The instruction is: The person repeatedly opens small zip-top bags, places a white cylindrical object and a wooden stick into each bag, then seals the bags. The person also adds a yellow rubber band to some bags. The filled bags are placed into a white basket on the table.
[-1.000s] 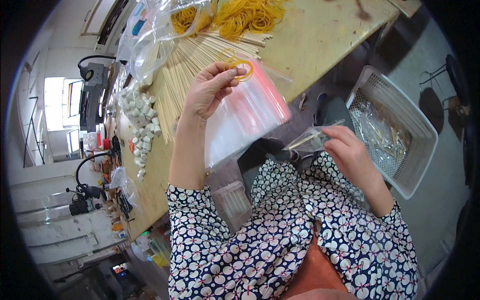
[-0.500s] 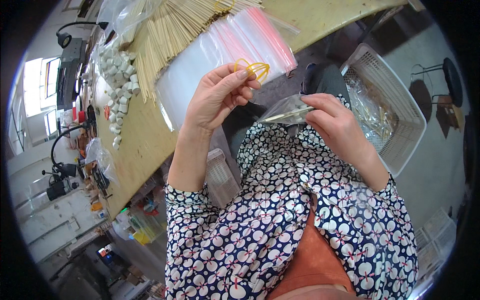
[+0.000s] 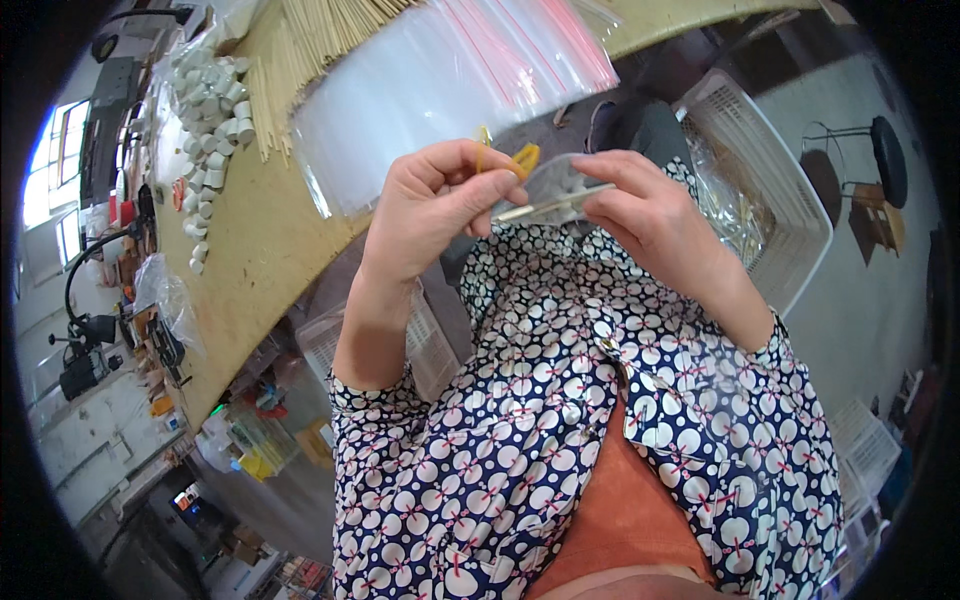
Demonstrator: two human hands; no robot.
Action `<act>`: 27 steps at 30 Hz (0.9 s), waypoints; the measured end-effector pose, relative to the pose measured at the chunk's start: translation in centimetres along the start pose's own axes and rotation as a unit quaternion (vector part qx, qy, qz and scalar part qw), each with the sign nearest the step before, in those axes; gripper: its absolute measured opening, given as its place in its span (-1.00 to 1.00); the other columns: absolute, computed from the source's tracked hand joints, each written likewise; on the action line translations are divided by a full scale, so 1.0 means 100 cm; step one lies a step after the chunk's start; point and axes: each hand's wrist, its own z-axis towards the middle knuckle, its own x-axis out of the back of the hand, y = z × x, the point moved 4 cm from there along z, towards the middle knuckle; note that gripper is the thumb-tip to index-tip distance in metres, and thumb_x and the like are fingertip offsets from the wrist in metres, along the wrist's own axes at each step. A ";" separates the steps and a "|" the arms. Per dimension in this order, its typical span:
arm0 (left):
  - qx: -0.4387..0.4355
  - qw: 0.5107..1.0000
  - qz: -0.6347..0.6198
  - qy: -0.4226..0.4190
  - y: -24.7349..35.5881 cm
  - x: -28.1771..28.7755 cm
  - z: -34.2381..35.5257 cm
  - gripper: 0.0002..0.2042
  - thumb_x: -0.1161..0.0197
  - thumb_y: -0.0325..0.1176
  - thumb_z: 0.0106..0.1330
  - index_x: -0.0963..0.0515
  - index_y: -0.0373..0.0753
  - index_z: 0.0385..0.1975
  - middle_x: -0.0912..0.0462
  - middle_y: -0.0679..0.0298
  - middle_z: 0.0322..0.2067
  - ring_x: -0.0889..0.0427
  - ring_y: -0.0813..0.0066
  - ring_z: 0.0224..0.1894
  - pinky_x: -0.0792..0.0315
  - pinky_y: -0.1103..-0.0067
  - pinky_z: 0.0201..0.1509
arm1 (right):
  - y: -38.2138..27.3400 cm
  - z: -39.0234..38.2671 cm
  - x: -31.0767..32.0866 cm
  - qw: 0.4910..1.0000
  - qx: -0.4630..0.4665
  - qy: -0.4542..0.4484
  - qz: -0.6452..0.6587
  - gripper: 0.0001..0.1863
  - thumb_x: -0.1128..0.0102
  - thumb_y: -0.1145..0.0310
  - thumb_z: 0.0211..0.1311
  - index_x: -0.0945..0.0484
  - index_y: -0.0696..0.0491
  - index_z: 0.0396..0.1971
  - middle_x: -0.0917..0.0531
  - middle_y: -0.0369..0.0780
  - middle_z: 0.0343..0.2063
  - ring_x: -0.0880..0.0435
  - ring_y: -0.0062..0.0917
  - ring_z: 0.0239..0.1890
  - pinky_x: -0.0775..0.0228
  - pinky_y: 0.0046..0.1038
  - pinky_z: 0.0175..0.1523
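My left hand [image 3: 435, 205] is closed, thumb against forefinger, with yellow rubber bands [image 3: 522, 160] pinched at its fingertips. Held by my right hand [image 3: 650, 210] is a small clear plastic bag [image 3: 553, 190] with thin pale sticks and something whitish inside. The bag's left end meets the fingers of my left hand, so both hands are close together above my lap. Just beyond them, a stack of clear zip bags [image 3: 400, 90] with pink-red strips lies on the table.
Long thin wooden sticks [image 3: 290, 70] and a heap of white cylindrical pieces [image 3: 215, 135] lie on the yellowish table [image 3: 250, 240]. To the right stands a white plastic basket [image 3: 800, 240] holding clear bags. Another pale basket [image 3: 430, 345] is below the table's edge, and a black stool [image 3: 895, 165] stands farther right.
My left hand has come down toward the right one, bringing the rubber bands to the bag's left end. The bands look more bunched now. My view has shifted slightly.
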 end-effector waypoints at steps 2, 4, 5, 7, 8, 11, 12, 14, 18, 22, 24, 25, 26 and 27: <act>0.005 0.995 0.103 -0.006 0.009 -0.018 -0.007 -0.92 -0.32 -0.50 0.37 -0.70 -0.31 -0.21 -0.77 0.32 -0.38 -0.48 0.84 -0.59 -0.34 0.85 -0.56 | -0.002 0.004 -0.002 1.000 0.006 -0.007 0.003 -0.85 -0.35 0.53 0.09 -0.55 0.21 -0.38 -0.64 -0.02 0.08 -0.61 -0.12 0.15 -0.56 -0.23 0.15; -0.061 0.967 0.246 -0.011 0.005 -0.029 -0.008 -0.87 -0.39 -0.48 0.31 -0.72 -0.31 -0.19 -0.75 0.42 -0.40 -0.38 0.85 -0.58 -0.25 0.80 -0.55 | -0.003 0.005 -0.002 1.000 0.013 -0.006 0.000 -0.86 -0.36 0.53 0.11 -0.55 0.21 -0.38 -0.63 -0.02 0.09 -0.61 -0.12 0.15 -0.56 -0.23 0.16; -0.119 0.933 0.340 -0.010 0.007 -0.033 -0.009 -0.85 -0.40 -0.47 0.30 -0.73 -0.31 -0.18 -0.74 0.45 -0.40 -0.35 0.84 -0.57 -0.22 0.78 -0.54 | -0.005 0.006 -0.001 1.000 0.017 -0.004 -0.001 -0.86 -0.36 0.52 0.11 -0.55 0.21 -0.38 -0.63 -0.02 0.09 -0.61 -0.12 0.15 -0.55 -0.23 0.17; -0.166 0.907 0.386 0.034 0.004 -0.032 -0.013 -0.82 -0.42 -0.49 0.26 -0.73 -0.30 -0.16 -0.72 0.47 -0.42 -0.32 0.83 -0.56 -0.19 0.76 -0.53 | -0.008 0.007 -0.001 1.000 0.015 -0.002 0.001 -0.86 -0.36 0.52 0.11 -0.57 0.20 -0.36 -0.64 -0.04 0.09 -0.61 -0.13 0.16 -0.56 -0.25 0.17; -0.190 0.891 0.408 0.056 0.003 -0.031 -0.015 -0.81 -0.44 -0.50 0.24 -0.74 -0.29 -0.15 -0.70 0.48 -0.42 -0.30 0.82 -0.55 -0.18 0.75 -0.52 | -0.008 0.007 -0.001 1.000 0.018 -0.001 0.001 -0.86 -0.36 0.53 0.11 -0.58 0.19 -0.35 -0.64 -0.04 0.09 -0.61 -0.13 0.15 -0.56 -0.25 0.17; -0.132 0.927 0.331 0.118 0.005 -0.017 -0.029 -0.76 -0.46 -0.55 0.20 -0.74 -0.28 -0.12 -0.69 0.45 -0.40 -0.34 0.81 -0.53 -0.22 0.77 -0.50 | -0.005 0.005 0.000 1.000 0.016 0.001 -0.006 -0.85 -0.36 0.54 0.10 -0.59 0.18 -0.33 -0.64 -0.06 0.09 -0.62 -0.14 0.15 -0.57 -0.26 0.16; -0.172 0.926 0.308 0.135 0.001 -0.006 -0.028 -0.68 -0.48 -0.58 0.14 -0.73 -0.27 -0.07 -0.71 0.40 -0.27 -0.44 0.81 -0.49 -0.26 0.79 -0.47 | -0.003 0.003 0.000 1.000 0.014 0.001 -0.009 -0.85 -0.36 0.55 0.10 -0.59 0.18 -0.33 -0.64 -0.07 0.09 -0.62 -0.15 0.14 -0.57 -0.27 0.16; -0.182 0.915 0.337 0.124 0.002 0.005 -0.032 -0.58 -0.51 -0.57 0.09 -0.70 -0.26 0.01 -0.70 0.32 -0.03 -0.61 0.71 -0.25 -0.37 0.77 -0.35 | -0.003 0.004 0.004 1.000 0.017 0.007 -0.005 -0.85 -0.37 0.55 0.09 -0.59 0.17 -0.34 -0.65 -0.08 0.10 -0.63 -0.16 0.13 -0.58 -0.28 0.14; -0.131 0.938 0.305 0.096 -0.032 0.007 -0.037 -0.61 -0.52 -0.53 0.11 -0.71 -0.28 -0.01 -0.74 0.26 -0.04 -0.67 0.60 -0.13 -0.48 0.70 -0.23 | -0.004 0.005 0.008 1.000 0.007 0.015 -0.005 -0.86 -0.39 0.55 0.08 -0.61 0.16 -0.35 -0.65 -0.11 0.12 -0.65 -0.19 0.11 -0.58 -0.31 0.11; -0.176 0.923 0.312 0.143 -0.041 0.011 -0.040 -0.85 -0.42 -0.59 0.23 -0.76 -0.33 -0.20 -0.78 0.25 -0.23 -0.68 0.59 -0.26 -0.53 0.67 -0.19 | -0.002 0.007 0.009 1.000 0.008 0.012 0.002 -0.86 -0.39 0.53 0.11 -0.62 0.16 -0.33 -0.66 -0.14 0.11 -0.65 -0.22 0.10 -0.58 -0.31 0.10; -0.169 0.931 0.294 0.134 -0.041 0.008 -0.038 -0.85 -0.42 -0.59 0.24 -0.75 -0.33 -0.21 -0.77 0.25 -0.23 -0.67 0.59 -0.27 -0.53 0.67 -0.19 | -0.002 0.007 0.010 1.000 0.007 0.011 0.002 -0.87 -0.39 0.53 0.12 -0.63 0.16 -0.33 -0.66 -0.14 0.10 -0.65 -0.24 0.09 -0.58 -0.31 0.09; -0.166 0.935 0.285 0.130 -0.042 0.007 -0.038 -0.85 -0.41 -0.59 0.24 -0.75 -0.33 -0.21 -0.77 0.24 -0.23 -0.67 0.59 -0.27 -0.53 0.67 -0.19 | -0.002 0.006 0.009 1.000 0.005 0.011 0.008 -0.87 -0.39 0.53 0.13 -0.63 0.16 -0.33 -0.67 -0.15 0.10 -0.66 -0.25 0.09 -0.59 -0.32 0.09; -0.183 0.931 0.287 0.131 -0.043 0.008 -0.038 -0.86 -0.41 -0.59 0.24 -0.75 -0.34 -0.22 -0.77 0.24 -0.24 -0.66 0.59 -0.27 -0.52 0.67 -0.20 | -0.002 0.006 0.008 1.000 0.002 0.011 0.013 -0.87 -0.39 0.53 0.13 -0.63 0.16 -0.33 -0.67 -0.15 0.10 -0.66 -0.25 0.09 -0.59 -0.33 0.08; -0.200 0.927 0.288 0.132 -0.045 0.008 -0.036 -0.87 -0.41 -0.60 0.24 -0.74 -0.35 -0.23 -0.77 0.24 -0.24 -0.66 0.60 -0.28 -0.52 0.67 -0.21 | -0.001 0.006 0.008 1.000 -0.005 0.013 0.018 -0.87 -0.39 0.53 0.13 -0.63 0.15 -0.32 -0.67 -0.15 0.09 -0.66 -0.26 0.09 -0.60 -0.34 0.07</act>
